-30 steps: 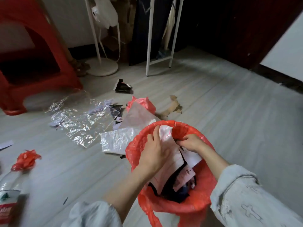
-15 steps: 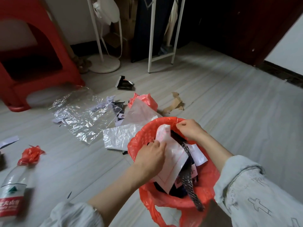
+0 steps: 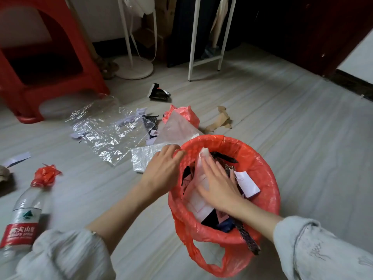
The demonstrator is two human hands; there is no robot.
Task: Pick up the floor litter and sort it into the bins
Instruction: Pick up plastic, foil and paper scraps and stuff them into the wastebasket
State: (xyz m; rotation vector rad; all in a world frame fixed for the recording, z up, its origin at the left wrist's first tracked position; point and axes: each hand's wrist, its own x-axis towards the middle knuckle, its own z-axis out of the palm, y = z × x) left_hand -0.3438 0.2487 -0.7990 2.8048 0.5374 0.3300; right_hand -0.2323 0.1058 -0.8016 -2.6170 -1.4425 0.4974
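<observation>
A pale wrapper sits in the red-lined bin, now pressed down by the flat right hand; the left hand has shifted to grip the rim. Clear plastic sheet awaits on the floor.

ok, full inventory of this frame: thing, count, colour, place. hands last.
bin: 1, red bag liner, floor, front right; full of paper and dark scraps
white paper: 1, inside bin under right hand
clear plastic sheet: 1, crinkled, floor centre-left
white plastic bag: 1, floor beside bin
red plastic bag: 1, floor behind bin
red plastic scrap: 1, floor left
water bottle: 1, clear, red label, floor far left
black wrapper: 1, floor centre back
cardboard scrap: 1, brown, floor behind bin
stool: 1, red, back left
left hand: grips liner rim
right hand: flat, presses paper down
</observation>
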